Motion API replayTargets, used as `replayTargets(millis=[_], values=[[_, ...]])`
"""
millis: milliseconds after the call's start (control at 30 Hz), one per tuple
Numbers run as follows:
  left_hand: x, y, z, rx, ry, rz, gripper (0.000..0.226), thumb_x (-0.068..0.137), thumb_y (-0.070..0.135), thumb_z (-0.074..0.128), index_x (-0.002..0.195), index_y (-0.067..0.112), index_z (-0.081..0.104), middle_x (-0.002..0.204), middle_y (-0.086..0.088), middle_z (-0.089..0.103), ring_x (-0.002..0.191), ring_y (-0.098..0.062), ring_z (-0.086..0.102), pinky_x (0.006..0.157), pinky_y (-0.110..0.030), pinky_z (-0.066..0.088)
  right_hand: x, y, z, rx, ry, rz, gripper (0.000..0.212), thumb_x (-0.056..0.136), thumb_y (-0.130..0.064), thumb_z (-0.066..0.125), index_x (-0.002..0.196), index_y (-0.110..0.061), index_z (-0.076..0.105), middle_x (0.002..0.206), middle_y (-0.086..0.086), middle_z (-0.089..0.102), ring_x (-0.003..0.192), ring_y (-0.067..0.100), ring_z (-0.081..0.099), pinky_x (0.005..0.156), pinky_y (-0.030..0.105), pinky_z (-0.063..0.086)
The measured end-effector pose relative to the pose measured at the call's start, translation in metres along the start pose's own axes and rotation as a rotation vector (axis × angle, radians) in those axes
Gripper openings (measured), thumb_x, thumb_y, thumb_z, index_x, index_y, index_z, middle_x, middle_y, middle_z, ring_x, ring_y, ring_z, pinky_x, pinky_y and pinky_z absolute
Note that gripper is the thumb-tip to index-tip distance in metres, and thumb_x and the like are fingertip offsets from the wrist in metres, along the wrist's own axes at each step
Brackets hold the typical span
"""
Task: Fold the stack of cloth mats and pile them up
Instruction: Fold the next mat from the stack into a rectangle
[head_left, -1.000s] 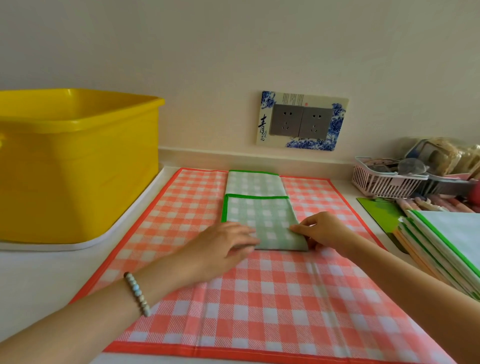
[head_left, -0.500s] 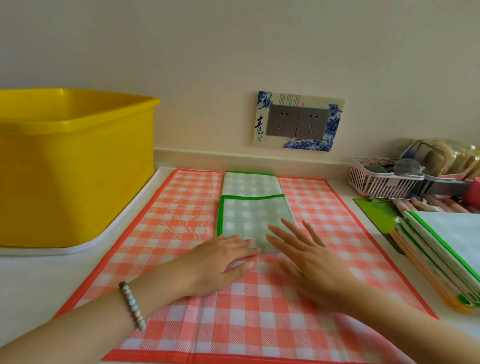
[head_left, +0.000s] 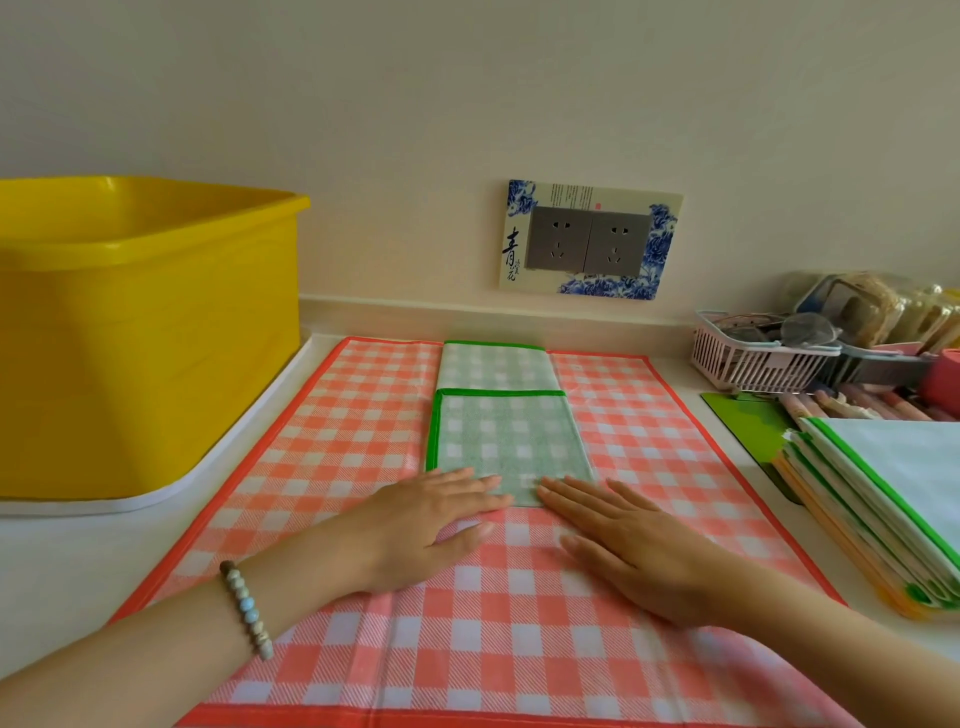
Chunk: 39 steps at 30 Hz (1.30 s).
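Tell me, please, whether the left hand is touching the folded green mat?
Touching. The head view shows the left hand lying flat, its fingertips overlapping the near edge of the folded green mat.

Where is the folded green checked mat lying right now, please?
The green checked mat lies centred on the far half of the orange checked mat, below the wall socket, both hands flat at its near edge.

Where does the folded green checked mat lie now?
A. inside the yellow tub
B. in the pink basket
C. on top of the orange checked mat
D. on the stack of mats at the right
C: the folded green checked mat lies flat on the orange checked mat, both hands' fingertips at its near edge.
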<state>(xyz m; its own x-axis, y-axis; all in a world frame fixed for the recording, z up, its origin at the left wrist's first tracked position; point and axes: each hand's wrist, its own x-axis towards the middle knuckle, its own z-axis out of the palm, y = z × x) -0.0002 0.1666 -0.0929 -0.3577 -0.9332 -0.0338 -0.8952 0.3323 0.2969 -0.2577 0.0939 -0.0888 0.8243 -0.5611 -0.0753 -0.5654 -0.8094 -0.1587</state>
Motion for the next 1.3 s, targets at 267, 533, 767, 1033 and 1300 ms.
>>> replayTargets(millis=[267,533,767,1033,1300], values=[[-0.016,-0.018,-0.006,-0.003,-0.015,-0.049,0.055,0.082,0.077,0.013,0.135,0.065,0.017,0.148,0.039,0.003,0.134,0.019,-0.007,0.116,-0.026,0.005,-0.025,0.028,0.001,0.053,-0.032,0.038,0.051,0.089,-0.062,0.005,0.138,-0.057,-0.008,0.147,-0.039,-0.012,0.134,-0.018,-0.016,0.115,0.022,-0.011],[-0.032,-0.030,-0.008,-0.030,-0.033,-0.065,0.055,0.082,0.079,0.013,0.135,0.067,0.009,0.145,0.044,-0.005,0.131,0.022,-0.011,0.112,-0.021,-0.002,-0.016,0.028,-0.013,0.039,-0.051,0.059,0.059,0.085,-0.065,0.005,0.142,-0.052,0.008,0.147,-0.037,0.002,0.136,-0.015,-0.010,0.113,0.022,-0.012],[-0.030,-0.030,-0.011,0.017,-0.039,-0.082,0.057,0.082,0.078,0.016,0.137,0.064,0.011,0.148,0.039,-0.001,0.136,0.016,-0.005,0.113,-0.022,0.003,0.002,0.026,-0.030,-0.087,0.148,0.046,0.044,0.093,-0.050,0.041,0.136,-0.044,0.038,0.144,-0.021,0.038,0.132,0.000,0.034,0.109,0.019,0.023],[-0.019,-0.030,-0.014,-0.136,0.086,-0.133,0.066,0.080,0.077,0.027,0.139,0.048,0.032,0.146,0.026,0.031,0.132,0.009,0.023,0.111,-0.024,0.021,0.018,0.025,-0.034,-0.181,0.134,0.029,0.044,0.094,-0.033,0.052,0.137,-0.037,0.043,0.139,-0.016,0.048,0.125,0.005,0.048,0.104,0.022,0.036],[-0.010,-0.028,-0.016,-0.034,0.125,-0.075,0.067,0.081,0.070,0.043,0.142,0.053,0.020,0.144,0.036,0.007,0.132,0.015,-0.002,0.110,-0.019,0.003,-0.012,0.008,-0.038,-0.196,0.362,-0.092,0.034,0.097,-0.031,0.042,0.124,-0.023,0.061,0.116,-0.006,0.067,0.101,0.013,0.065,0.084,0.029,0.053]])
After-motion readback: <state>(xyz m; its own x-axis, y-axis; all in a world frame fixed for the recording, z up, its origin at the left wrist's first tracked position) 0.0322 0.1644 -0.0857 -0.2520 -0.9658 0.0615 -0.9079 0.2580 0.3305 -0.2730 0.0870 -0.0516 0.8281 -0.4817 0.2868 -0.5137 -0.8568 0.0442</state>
